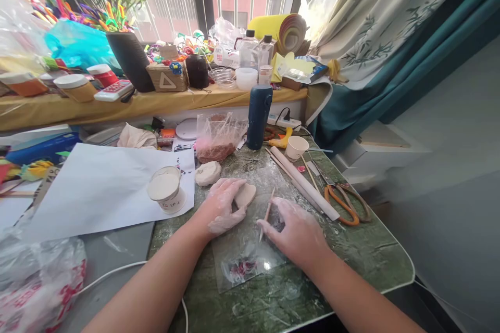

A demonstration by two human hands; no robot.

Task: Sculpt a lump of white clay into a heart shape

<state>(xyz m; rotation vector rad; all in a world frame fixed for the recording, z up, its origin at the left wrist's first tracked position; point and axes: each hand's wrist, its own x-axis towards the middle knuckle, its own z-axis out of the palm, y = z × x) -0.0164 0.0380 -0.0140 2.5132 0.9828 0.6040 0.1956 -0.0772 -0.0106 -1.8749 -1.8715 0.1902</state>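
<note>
My left hand (226, 205), dusted white, lies on a clear plastic sheet (234, 250), its fingers and thumb around a flat, pale piece of clay (247, 195). Between the thumb and fingers of my right hand (299, 229) is a thin wooden stick (267, 214) with pointed ends, held over the sheet to the right of the clay. White residue covers these fingers too. Just beyond my left hand sits a rounded white lump of clay (208, 173). A reddish smear marks the near part of the sheet.
A lidded paper cup (166, 190) stands on white paper at left. To the right lie a white rolling rod (304, 182), orange-handled scissors (341, 205) and a small paper cup (297, 148). Behind are a blue bottle (259, 117) and a bag of reddish material (216, 140).
</note>
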